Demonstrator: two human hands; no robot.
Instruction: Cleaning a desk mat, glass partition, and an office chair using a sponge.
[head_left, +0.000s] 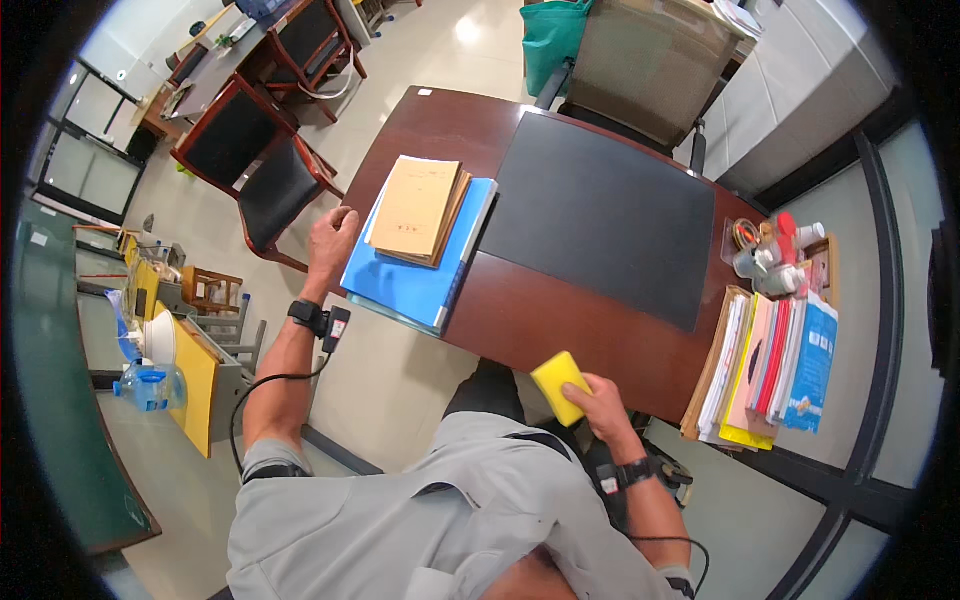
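My right hand (606, 411) holds a yellow sponge (559, 386) by its side, thumb on top, just off the near edge of the dark red wooden desk (555, 300). Beside the desk's left edge is my left hand (334, 231), its fingers curled, with nothing seen in it. Right of that hand lies a blue folder (405, 281), stacked on other folders. On it rests a pile of brown paper booklets (416, 206). A black desk mat (600, 217) covers the far middle part of the desk. Whether my left hand touches the desk or folder, I cannot tell.
Upright books and files (772, 367) line the desk's right end, beside bottles and small containers (776, 259). A mesh office chair (649, 67) and a green bag (553, 45) stand beyond the desk. A black-seated wooden chair (277, 199) stands to the left. Cables hang from both wrist devices.
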